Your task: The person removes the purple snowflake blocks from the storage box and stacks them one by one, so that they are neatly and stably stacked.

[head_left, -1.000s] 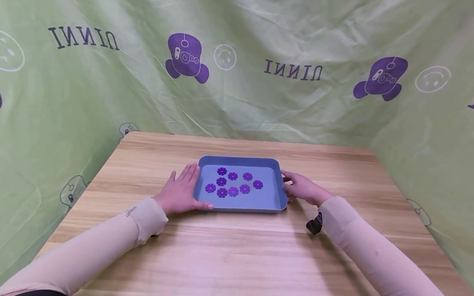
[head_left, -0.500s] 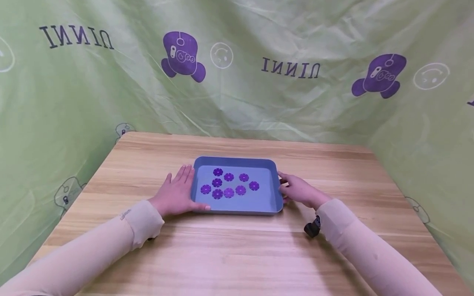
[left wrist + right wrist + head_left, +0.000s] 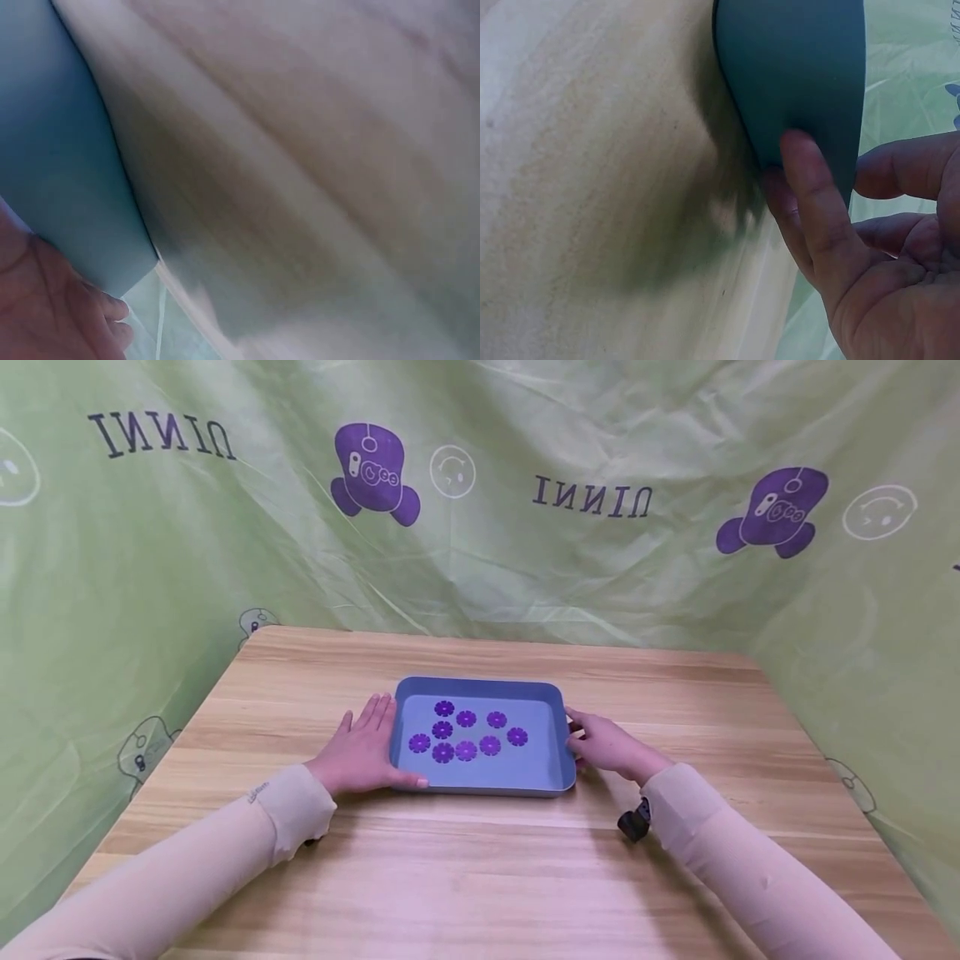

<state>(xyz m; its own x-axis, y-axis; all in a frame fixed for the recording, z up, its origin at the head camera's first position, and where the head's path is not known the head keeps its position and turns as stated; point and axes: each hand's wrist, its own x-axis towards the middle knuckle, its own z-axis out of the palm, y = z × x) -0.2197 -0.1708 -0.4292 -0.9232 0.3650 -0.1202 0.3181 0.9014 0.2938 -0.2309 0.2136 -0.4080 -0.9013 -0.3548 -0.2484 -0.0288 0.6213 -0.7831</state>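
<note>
Head view has the blue tray [image 3: 536, 768] just below the middle of the frame, lying on the wooden table [image 3: 480, 877], with nine purple discs [image 3: 462, 750] flat inside it, mostly toward its left and centre. At the tray's left end, the left hand [image 3: 363, 753] lies with fingers straight and slightly parted, its thumb [image 3: 411, 779] reaching over the lower left corner of the rim. At the right end, the right hand [image 3: 611, 745] has its digits apart, tips against the tray; nothing shows it clamped. Right wrist view, upper middle, shows one finger [image 3: 814, 187] laid on the outer wall [image 3: 802, 75] and another at its lower edge; whether any digit hooks over the rim, I cannot tell. Left wrist view catches only part of the left palm [image 3: 37, 307], at the lower left, beside the tray's wall.

The step in hand looks like steadying the tray from both ends. To do it well, press inward gently and equally, since a harder push on one side would probably skew it. A level tray matters most: the discs look thin and loose, and a tilt could slide them together. That left thumb should rest lightly, so the near corner isn't levered down.
</note>
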